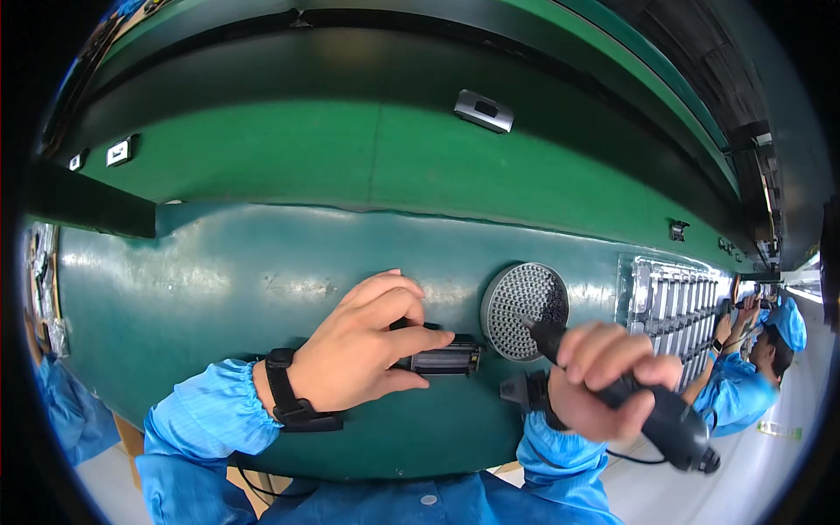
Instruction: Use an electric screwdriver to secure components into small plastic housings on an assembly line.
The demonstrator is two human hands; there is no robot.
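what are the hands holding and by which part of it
The right hand holds a dark cylindrical electric screwdriver around the middle of its body. The left hand touches a black rectangular part near its left end; whether it grips cannot be told.

On my head view, a long bench (210,297) with a smooth dark-green top spans the work area; pale patches of reflected light lie on its surface. A green panel (297,153) runs along its far side. I observe a white-faced fitting (119,152) at the panel's left and a silver fitting (484,111) right of centre. Pale floor (744,468) is visible at lower right; bright light (809,278) shows at far right.
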